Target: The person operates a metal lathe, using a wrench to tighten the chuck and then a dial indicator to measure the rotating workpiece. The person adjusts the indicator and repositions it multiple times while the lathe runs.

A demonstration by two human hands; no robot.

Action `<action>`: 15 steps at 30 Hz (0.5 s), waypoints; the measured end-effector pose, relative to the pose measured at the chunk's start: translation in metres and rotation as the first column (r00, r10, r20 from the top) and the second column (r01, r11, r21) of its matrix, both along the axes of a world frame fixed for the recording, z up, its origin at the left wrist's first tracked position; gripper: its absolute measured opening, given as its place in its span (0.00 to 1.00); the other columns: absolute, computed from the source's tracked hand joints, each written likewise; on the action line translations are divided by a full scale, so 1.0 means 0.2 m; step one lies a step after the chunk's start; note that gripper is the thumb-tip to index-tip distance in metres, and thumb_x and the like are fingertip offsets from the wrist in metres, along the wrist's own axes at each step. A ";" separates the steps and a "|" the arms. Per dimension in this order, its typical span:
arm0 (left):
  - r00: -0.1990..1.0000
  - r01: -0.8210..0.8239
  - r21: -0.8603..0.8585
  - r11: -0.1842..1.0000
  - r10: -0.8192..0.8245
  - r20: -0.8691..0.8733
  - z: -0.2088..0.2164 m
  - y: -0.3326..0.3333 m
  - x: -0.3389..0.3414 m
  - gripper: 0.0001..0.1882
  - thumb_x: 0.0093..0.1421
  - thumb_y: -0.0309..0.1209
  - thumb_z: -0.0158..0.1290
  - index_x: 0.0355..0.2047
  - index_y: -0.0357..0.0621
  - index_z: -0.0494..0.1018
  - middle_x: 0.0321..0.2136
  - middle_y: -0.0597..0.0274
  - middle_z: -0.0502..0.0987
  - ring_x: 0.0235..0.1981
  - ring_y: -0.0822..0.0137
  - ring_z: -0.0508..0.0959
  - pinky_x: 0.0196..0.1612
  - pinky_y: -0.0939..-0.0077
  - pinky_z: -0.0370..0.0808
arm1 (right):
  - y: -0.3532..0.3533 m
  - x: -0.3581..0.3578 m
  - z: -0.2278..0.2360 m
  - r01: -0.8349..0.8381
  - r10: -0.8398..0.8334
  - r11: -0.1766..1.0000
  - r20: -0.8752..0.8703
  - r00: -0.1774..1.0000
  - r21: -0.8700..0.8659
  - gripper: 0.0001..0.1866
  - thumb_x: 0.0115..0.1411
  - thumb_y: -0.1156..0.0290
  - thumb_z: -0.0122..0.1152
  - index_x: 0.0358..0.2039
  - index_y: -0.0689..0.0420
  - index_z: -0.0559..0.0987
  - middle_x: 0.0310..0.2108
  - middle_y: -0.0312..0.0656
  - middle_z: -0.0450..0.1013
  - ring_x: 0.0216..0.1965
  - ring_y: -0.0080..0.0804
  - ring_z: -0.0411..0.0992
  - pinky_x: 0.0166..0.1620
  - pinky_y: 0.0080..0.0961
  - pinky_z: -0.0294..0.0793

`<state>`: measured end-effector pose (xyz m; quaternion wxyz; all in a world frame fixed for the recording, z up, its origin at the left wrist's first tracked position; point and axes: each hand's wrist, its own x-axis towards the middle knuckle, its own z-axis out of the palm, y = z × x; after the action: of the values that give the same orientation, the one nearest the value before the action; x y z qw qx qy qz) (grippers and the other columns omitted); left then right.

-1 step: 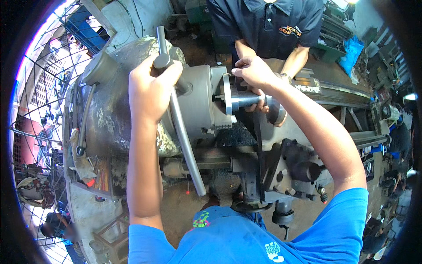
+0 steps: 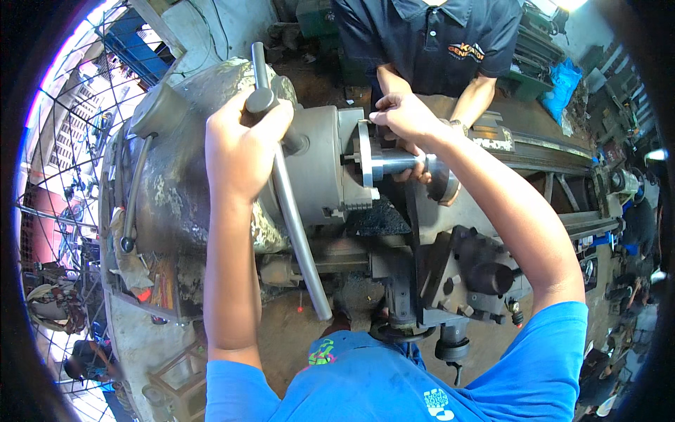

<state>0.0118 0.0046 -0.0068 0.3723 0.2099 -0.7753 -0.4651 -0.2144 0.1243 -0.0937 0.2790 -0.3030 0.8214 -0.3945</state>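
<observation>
My left hand (image 2: 246,144) is wrapped round the head of a chuck key (image 2: 261,100), whose long steel cross bar (image 2: 299,232) slants down toward me. The key's stem goes into the side of a grey lathe chuck (image 2: 320,165). Between the chuck jaws sits the round flange of a shiny steel shaft (image 2: 395,163). My right hand (image 2: 408,119) is above the shaft with curled fingers, its fingertips close to the flange's upper edge. Contact there is unclear, and the palm side is hidden. Beneath, a co-worker's hand (image 2: 416,171) holds the shaft; a thicker round part (image 2: 441,181) is at its right.
The co-worker in a dark shirt (image 2: 429,42) leans in from the far side. A tool post (image 2: 467,274) stands to the near right, with the lathe bed (image 2: 548,144) running right. A lever (image 2: 137,190) hangs on the headstock (image 2: 176,176). A blue bag (image 2: 562,88) lies at back right.
</observation>
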 end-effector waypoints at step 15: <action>0.999 0.029 0.148 0.989 -0.022 -0.044 0.00 0.01 -0.01 0.05 0.56 0.26 0.56 0.28 0.36 0.77 0.21 0.72 0.73 0.23 0.81 0.69 0.28 0.83 0.65 | -0.10 -0.12 -0.13 -0.059 0.070 0.997 0.309 0.949 -0.044 0.14 0.61 0.70 0.65 0.46 0.58 0.78 0.37 0.33 0.76 0.37 0.24 0.72 0.45 0.24 0.73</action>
<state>0.0095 0.0067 -0.0068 0.3659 0.2174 -0.7330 -0.5306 -0.2391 0.1046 -0.1196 0.4119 -0.2688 0.7501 -0.4420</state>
